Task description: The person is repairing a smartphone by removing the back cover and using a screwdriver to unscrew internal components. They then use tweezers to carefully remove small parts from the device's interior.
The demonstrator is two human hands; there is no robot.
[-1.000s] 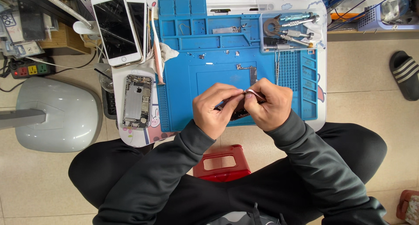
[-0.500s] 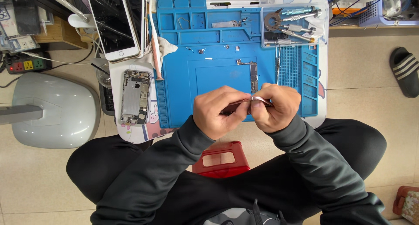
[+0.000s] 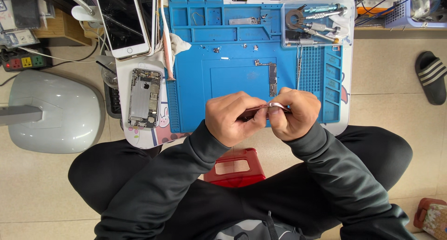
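My left hand [image 3: 231, 116] and my right hand [image 3: 292, 112] meet over the near edge of the blue mat [image 3: 233, 77], both pinched on a thin, dark, pinkish strip [image 3: 260, 110] held level between them. My left fingers close on its left end and my right thumb and fingers grip its right end, where a pale rounded bit catches the light. What sort of part it is I cannot tell; most of it is hidden by my fingers.

Just beyond my right hand a narrow circuit board [image 3: 272, 77] lies on the mat, with a few small screws [image 3: 217, 49] scattered farther off. At the far right corner a clear tray [image 3: 287, 40] holds screwdrivers [image 3: 321, 9], a round metal piece and other slim tools. The moulded pockets along the mat's far edge hold a small wire loop and a flat metal plate [image 3: 241, 21].

Left of the mat, on the white worktop [image 3: 139, 137], an opened phone shell [image 3: 145, 98] lies with its insides showing. Beyond it lie two phones [image 3: 122, 21] with dark screens. A red stool [image 3: 234, 168] shows between my knees. On the floor to the left stands a grey lamp base [image 3: 56, 112], and to the far right lies a black sandal [image 3: 432, 77].
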